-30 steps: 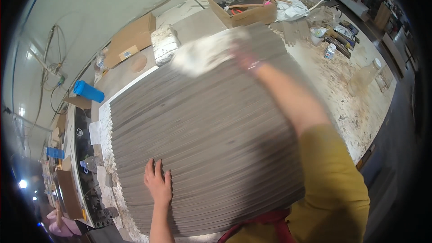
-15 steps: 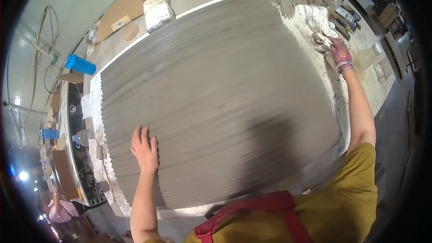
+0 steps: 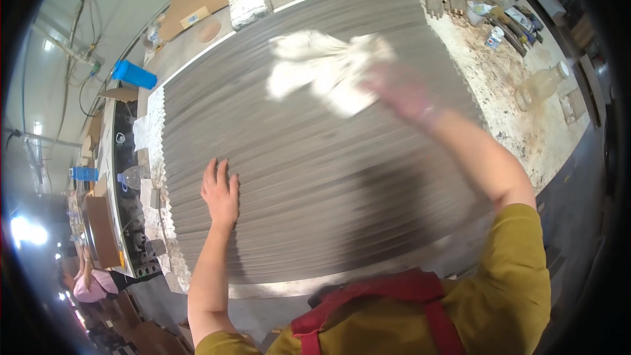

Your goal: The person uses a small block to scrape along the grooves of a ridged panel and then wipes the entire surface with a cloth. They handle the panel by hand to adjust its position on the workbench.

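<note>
A broad grey-brown panel of many narrow wood-like strips (image 3: 296, 158) lies across the bench, its left and right edges jagged. My right hand (image 3: 401, 95), in a pinkish-purple glove and smeared by motion, grips a white cloth (image 3: 328, 69) over the far middle of the panel. Whether the whole cloth touches the surface I cannot tell. On the panel's left part rests my bare left hand (image 3: 221, 197), fingers stretched out and nothing held.
Behind the panel are a white block (image 3: 248, 3) and a cardboard box (image 3: 197, 0). A blue bottle (image 3: 134, 74) stands left. At the right sit a clear bottle (image 3: 542, 87), a small white bottle (image 3: 495, 37) and several tools (image 3: 513, 31). A person in pink (image 3: 94, 286) is far left.
The white cloth, held by my right hand, has come from the bench's right side to over the panel. My left hand stays flat at nearly the same spot.
</note>
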The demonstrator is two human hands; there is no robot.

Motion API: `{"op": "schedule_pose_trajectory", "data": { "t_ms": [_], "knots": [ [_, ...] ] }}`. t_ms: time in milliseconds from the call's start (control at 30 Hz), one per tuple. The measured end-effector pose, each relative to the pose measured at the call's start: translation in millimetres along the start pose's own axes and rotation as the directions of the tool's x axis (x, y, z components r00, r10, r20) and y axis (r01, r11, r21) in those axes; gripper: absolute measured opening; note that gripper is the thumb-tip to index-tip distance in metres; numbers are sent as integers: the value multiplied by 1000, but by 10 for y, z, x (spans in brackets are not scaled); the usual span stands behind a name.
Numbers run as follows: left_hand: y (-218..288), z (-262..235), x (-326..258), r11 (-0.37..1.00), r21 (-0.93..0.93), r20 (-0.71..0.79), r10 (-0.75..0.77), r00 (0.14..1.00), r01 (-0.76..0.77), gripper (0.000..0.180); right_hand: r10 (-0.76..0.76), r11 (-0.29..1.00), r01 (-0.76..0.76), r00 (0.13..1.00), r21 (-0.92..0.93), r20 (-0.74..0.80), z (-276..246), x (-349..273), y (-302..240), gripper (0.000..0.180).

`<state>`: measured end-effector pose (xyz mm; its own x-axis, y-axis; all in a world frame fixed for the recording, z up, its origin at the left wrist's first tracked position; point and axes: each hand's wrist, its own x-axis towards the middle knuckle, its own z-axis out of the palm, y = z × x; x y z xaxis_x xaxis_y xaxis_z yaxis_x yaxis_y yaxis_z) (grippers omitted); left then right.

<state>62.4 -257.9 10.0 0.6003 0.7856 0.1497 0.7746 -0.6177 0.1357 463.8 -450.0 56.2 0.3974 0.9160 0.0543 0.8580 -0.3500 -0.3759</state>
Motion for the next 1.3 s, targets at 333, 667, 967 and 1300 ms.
{"op": "schedule_pose_trajectory", "data": {
  "t_ms": [333, 667, 967, 1300],
  "knots": [
    [72, -8, -3, 999, -33, -12, 7, 1000, -7, 43, 350, 904, -409, 876, -126, -332, -760, -810, 2489, 42],
    [45, 19, 42, 1000, 12, 7, 20, 1000, -20, 43, 372, 881, -448, 856, -154, -359, -451, -1171, 2569, 31],
    [-1, 16, -1, 999, 35, 24, -8, 1000, 7, 43, -297, 955, 284, 928, -91, -226, -249, 273, -383, 29],
    [-3, 26, -16, 999, 36, 24, -8, 1000, 7, 43, -148, 919, 103, 985, -381, -92, 156, 373, 428, 20]
  ]
}}
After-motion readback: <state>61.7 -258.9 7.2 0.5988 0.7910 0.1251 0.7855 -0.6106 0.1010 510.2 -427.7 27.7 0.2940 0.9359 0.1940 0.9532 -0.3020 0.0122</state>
